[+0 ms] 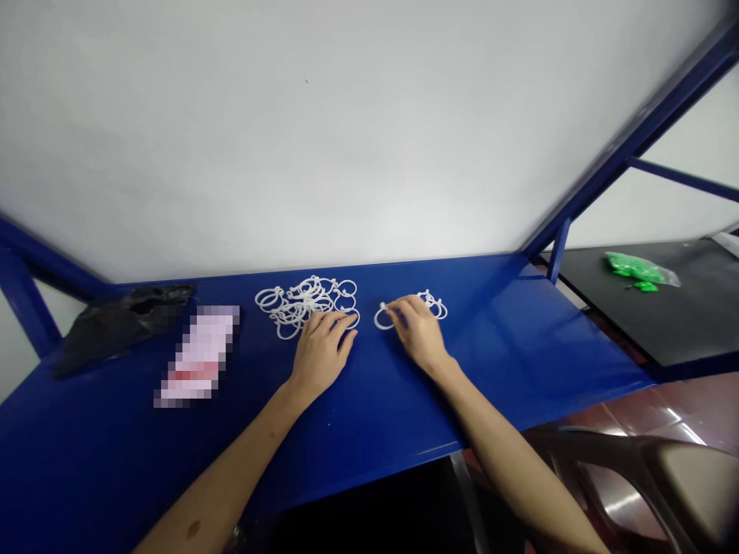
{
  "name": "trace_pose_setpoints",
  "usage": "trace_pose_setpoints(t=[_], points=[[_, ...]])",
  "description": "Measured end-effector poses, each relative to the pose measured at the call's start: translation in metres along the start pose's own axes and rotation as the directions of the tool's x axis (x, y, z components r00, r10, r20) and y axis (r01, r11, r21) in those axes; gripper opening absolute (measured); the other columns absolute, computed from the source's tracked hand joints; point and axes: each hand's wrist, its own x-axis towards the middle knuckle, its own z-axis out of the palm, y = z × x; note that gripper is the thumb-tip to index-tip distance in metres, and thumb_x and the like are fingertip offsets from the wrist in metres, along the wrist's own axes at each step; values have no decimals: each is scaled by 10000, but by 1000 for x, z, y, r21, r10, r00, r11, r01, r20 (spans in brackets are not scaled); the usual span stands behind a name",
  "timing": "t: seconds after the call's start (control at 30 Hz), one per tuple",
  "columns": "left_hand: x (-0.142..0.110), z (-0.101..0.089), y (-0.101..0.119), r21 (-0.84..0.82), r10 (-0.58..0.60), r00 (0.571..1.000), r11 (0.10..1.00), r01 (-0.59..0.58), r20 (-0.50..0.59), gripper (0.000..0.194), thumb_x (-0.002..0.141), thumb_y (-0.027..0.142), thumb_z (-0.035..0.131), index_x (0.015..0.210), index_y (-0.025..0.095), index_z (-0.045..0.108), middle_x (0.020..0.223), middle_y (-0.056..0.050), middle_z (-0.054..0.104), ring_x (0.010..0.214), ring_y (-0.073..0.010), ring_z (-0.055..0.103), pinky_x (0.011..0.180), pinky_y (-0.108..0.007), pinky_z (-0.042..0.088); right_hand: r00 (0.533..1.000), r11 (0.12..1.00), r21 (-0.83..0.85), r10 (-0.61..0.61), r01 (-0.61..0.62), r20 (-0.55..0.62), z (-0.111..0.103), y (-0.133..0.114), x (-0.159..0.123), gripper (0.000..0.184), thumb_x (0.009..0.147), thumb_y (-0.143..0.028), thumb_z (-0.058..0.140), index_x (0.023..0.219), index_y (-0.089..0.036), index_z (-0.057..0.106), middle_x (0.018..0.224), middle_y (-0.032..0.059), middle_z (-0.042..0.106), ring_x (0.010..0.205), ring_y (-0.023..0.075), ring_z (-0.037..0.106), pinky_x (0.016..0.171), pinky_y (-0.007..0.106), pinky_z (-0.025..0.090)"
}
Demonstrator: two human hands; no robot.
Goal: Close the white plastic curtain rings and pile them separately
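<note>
A loose pile of white plastic curtain rings [305, 296], each with a small eyelet, lies on the blue table. My left hand [323, 348] rests at the pile's near right edge, fingers stretched and apart, with the fingertips beside or on one ring; contact there is hard to make out. To the right, my right hand [420, 335] pinches a single white curtain ring [377, 317] by its eyelet between thumb and fingers. Behind that hand, a smaller group of white rings [441, 306] is partly hidden.
On the left of the blue table [358, 431] lie a black plastic bag [124, 327] and a blurred pinkish item [199, 350]. A white wall [323, 154] rises behind. At right stand a black table [635, 323] with a bag of green pieces [638, 267], and a chair [652, 462].
</note>
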Motion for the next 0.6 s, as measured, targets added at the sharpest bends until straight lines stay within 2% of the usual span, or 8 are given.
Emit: trace_pose_setpoints(t=[0.07,0.13,0.2,0.3,0.43,0.5,0.6], points=[[-1,4,-4,139,25,999,990,-29,33,258,922,298,611,1155,246,711,1131,-95,694,1062,-303,554,933,-475,456,985,983,-118,126,-140,-118,-14,13,7,218,996,-326,513,909,-242,694,925,84,644,854,228,613,783,358,524],[-2,7,-8,224,37,997,973,-51,66,220,901,303,640,1088,235,733,1133,-112,675,1055,-323,543,890,-477,453,946,934,-211,246,-290,-209,-26,30,11,228,981,-314,501,925,-211,697,931,97,651,829,234,611,780,373,508],[-2,9,-10,256,49,996,964,-68,81,155,908,276,628,1004,233,742,1112,-109,672,1027,-316,541,853,-461,445,906,877,-261,343,-403,-248,-35,49,13,219,955,-301,513,948,-188,700,933,99,672,819,231,612,781,368,493],[-2,9,-9,250,74,994,964,-91,77,139,932,240,587,925,237,726,1070,-90,682,991,-295,539,814,-433,424,854,804,-293,462,-517,-239,-39,73,11,190,914,-295,559,952,-185,710,919,83,703,812,221,613,764,341,465],[-1,4,-2,233,95,994,967,-104,49,132,939,248,569,886,229,687,1010,-75,692,954,-280,538,786,-409,406,814,761,-287,539,-581,-217,-39,87,8,192,900,-310,580,966,-189,714,925,79,723,832,223,614,758,332,440],[-1,1,1,224,95,995,970,-99,29,120,935,244,563,875,223,665,976,-66,691,934,-268,537,798,-405,405,827,772,-297,513,-562,-232,-38,88,7,218,906,-335,576,973,-181,714,913,83,720,849,234,603,791,350,435],[0,-3,5,197,72,997,978,-64,-34,108,935,224,552,870,213,638,926,-54,684,911,-250,534,817,-397,408,871,808,-334,411,-485,-271,-37,87,7,252,919,-340,556,1002,-158,709,934,107,703,906,255,579,870,395,422]])
